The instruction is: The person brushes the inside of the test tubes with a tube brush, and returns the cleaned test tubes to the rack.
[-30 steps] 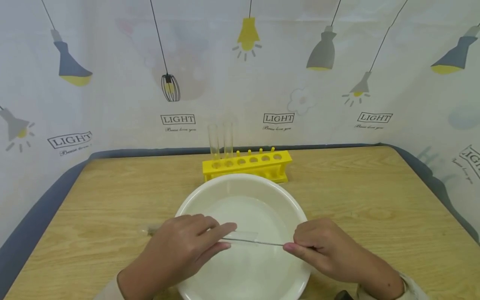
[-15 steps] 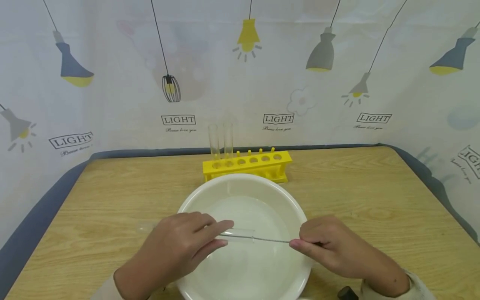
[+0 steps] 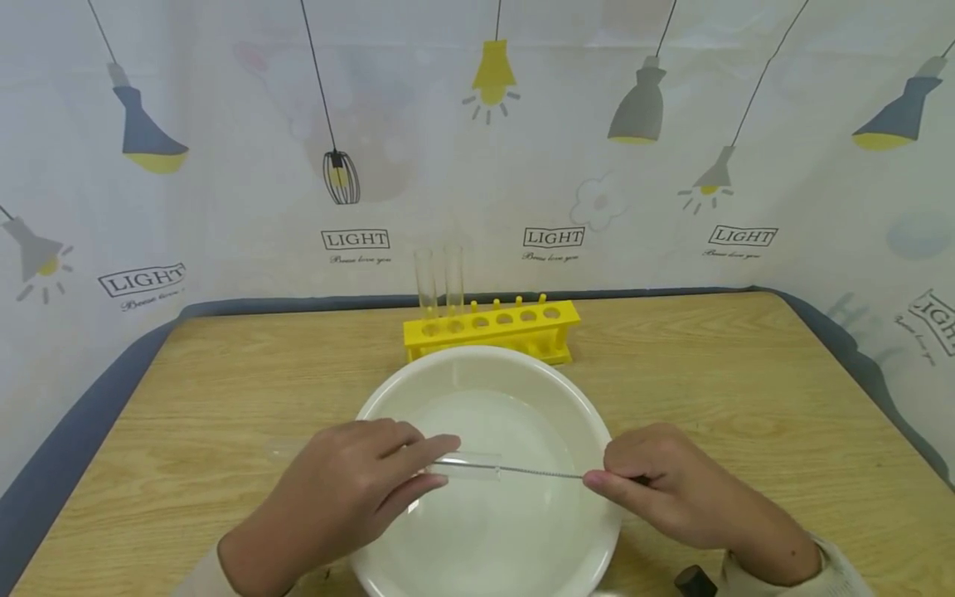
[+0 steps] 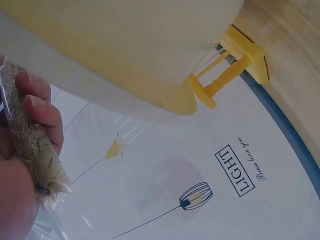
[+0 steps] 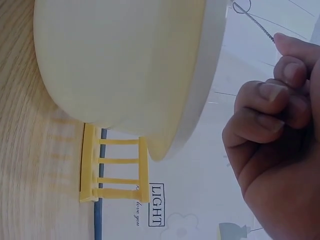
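Note:
Over the basin, my left hand (image 3: 351, 481) grips a clear glass test tube (image 3: 477, 466) lying nearly level, its mouth toward the right. Inside the tube is a test tube brush (image 4: 37, 150); its pale bristles show between my left fingers in the left wrist view. The brush's twisted wire handle (image 3: 540, 473) comes out of the mouth. My right hand (image 3: 671, 489) pinches that wire between thumb and curled index finger, near the basin's right rim. Below both hands stands the white round basin (image 3: 488, 356), which appears to hold clear water.
Behind the basin stands a yellow test tube rack (image 3: 488, 325) with two clear test tubes (image 3: 453, 282) upright at its left end. A dark cylindrical object (image 3: 694, 580) lies by the right sleeve. A printed curtain (image 3: 448, 166) borders the wooden table (image 3: 746, 398).
My right hand has moved slightly right and my left hand slightly left. More wire shows outside the tube, and the bristles no longer show at the tube's left end.

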A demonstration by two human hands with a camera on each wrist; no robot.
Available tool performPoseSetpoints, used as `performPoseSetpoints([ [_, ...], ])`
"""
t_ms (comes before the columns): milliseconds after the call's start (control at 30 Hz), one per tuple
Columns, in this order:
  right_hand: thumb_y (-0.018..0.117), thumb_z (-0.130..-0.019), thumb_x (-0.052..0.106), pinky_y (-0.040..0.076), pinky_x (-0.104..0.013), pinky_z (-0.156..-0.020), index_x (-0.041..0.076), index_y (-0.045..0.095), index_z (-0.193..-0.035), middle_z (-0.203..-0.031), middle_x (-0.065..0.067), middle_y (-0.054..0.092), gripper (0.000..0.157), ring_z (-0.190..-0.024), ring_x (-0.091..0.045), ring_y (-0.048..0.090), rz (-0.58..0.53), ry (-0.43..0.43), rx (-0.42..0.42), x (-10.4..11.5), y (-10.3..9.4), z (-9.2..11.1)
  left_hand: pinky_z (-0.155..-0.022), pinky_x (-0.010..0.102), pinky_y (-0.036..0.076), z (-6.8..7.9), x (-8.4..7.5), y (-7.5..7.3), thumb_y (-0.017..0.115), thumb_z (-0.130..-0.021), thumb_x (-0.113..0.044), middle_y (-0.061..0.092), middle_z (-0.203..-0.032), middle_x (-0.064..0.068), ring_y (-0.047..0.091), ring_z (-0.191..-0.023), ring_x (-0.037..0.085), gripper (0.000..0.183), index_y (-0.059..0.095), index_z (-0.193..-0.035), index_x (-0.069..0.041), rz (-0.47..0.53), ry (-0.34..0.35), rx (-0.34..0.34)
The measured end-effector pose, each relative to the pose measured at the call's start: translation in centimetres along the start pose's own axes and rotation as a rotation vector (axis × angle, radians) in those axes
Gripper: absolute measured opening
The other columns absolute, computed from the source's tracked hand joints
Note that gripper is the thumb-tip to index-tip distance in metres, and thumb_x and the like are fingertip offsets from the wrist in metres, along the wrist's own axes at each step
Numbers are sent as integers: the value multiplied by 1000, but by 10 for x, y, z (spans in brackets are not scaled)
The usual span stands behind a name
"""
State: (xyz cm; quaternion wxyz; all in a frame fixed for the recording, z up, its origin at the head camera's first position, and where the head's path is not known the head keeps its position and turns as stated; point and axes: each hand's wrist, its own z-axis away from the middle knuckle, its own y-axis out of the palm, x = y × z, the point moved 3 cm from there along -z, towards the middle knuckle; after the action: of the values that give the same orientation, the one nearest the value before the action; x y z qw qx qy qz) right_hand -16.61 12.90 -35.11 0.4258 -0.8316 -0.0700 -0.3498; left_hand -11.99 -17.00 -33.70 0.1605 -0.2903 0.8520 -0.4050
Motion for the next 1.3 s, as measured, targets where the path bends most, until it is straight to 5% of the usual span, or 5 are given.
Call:
performPoseSetpoints([
  [267,67,-88,-9,32,-8,-51,23,55,-64,-57,5,35,41,-62,10,31,-16,9,3,-1,-6,2,-60,21,52,-1,2,-2,48,-106,-36,67,-84,-5,62,-68,6,35,74,-114,-16,2,10,-34],
  [667,64,-84,-18,31,-9,-50,16,42,-61,-58,3,33,46,-65,10,30,-94,-91,-22,-10,-11,6,-60,23,53,0,5,-5,47,-106,-38,69,-85,-5,63,-67,7,36,75,-114,-16,-19,-4,-46],
  [1000,58,-84,-22,27,-11,-46,13,42,-62,-57,1,32,45,-60,8,29,-205,-70,-21,-16,-15,7,-61,23,53,2,9,-5,46,-107,-39,69,-85,-6,62,-67,7,37,74,-116,-17,-20,-19,-32],
  [1300,55,-88,-20,28,-13,-46,15,42,-62,-56,0,31,46,-60,10,29,-183,32,-7,-17,-19,8,-60,25,53,3,14,-8,45,-107,-39,68,-85,-5,62,-66,8,39,75,-115,-16,-38,-26,-36],
])
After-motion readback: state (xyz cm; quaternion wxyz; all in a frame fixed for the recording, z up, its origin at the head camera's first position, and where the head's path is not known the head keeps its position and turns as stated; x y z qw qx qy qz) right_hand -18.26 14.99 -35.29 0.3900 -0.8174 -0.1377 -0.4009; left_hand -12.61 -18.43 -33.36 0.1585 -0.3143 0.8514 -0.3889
